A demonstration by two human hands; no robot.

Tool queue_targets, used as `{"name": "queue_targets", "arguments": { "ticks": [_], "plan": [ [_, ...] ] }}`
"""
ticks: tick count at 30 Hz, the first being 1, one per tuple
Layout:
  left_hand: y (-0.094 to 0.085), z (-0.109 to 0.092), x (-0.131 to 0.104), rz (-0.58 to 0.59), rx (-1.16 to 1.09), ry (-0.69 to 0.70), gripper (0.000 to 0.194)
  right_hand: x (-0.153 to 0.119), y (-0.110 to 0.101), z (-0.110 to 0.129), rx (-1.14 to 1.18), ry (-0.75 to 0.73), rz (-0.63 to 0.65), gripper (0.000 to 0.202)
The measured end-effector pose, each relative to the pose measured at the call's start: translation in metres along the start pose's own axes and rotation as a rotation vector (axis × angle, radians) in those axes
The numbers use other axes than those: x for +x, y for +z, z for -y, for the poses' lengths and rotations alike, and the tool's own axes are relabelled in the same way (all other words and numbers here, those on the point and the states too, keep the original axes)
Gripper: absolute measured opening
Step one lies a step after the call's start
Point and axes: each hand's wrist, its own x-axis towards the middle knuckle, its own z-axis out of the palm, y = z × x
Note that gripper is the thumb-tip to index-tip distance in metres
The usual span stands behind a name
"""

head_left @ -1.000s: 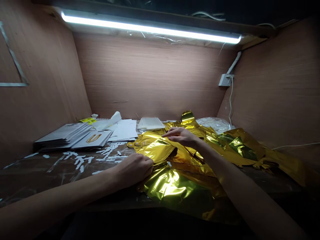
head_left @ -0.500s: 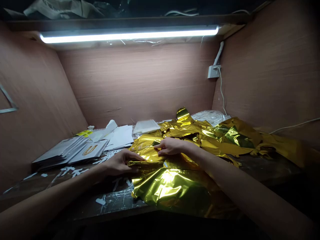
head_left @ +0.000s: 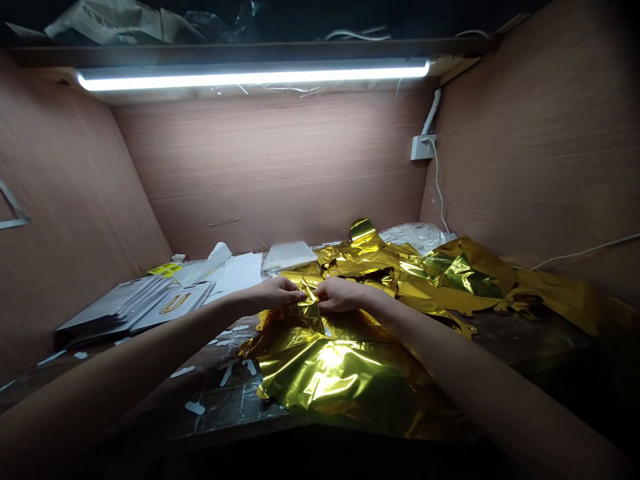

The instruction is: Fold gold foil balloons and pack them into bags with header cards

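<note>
Shiny gold foil (head_left: 340,373) lies crumpled across the middle of the dark table and hangs over its front edge. My left hand (head_left: 280,293) pinches a raised fold of this foil, its fingertips curled around the edge. Just to the right, my right hand (head_left: 337,295) is closed on the same raised piece, and the two hands almost touch. A small peak of foil stands up between them. More gold foil (head_left: 450,280) spreads to the right and behind.
Left of the foil are a stack of white packets (head_left: 115,300), white sheets (head_left: 240,270) and a clear box (head_left: 290,255). White scraps (head_left: 195,407) dot the dark table (head_left: 235,417). Behind are clear plastic (head_left: 417,235) and a socket (head_left: 423,147) with a cable. A lit tube (head_left: 250,77) hangs above.
My left hand has moved right and farther back, from the foil's left edge to beside my right hand. My right hand has closed, and the foil between them is lifted into a fold.
</note>
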Motion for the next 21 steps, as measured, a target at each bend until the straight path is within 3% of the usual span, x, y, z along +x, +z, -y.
{"name": "queue_targets", "arguments": {
  "ticks": [5, 9, 17, 21],
  "plan": [
    [0.003, 0.001, 0.013, -0.011, 0.135, -0.094, 0.057, -0.005, -0.002, -0.006, 0.154, -0.025, -0.016, 0.018],
    [0.011, 0.003, 0.014, -0.087, 0.330, -0.011, 0.049, -0.004, -0.004, -0.015, 0.339, -0.047, 0.057, 0.034],
    [0.032, 0.008, 0.002, -0.324, 0.614, 0.202, 0.030, -0.002, -0.005, -0.011, 0.309, 0.037, 0.020, 0.025],
    [0.045, 0.008, -0.008, -0.576, 0.791, 0.271, 0.031, -0.004, -0.004, -0.009, 0.308, 0.050, 0.011, 0.019]
  ]
}}
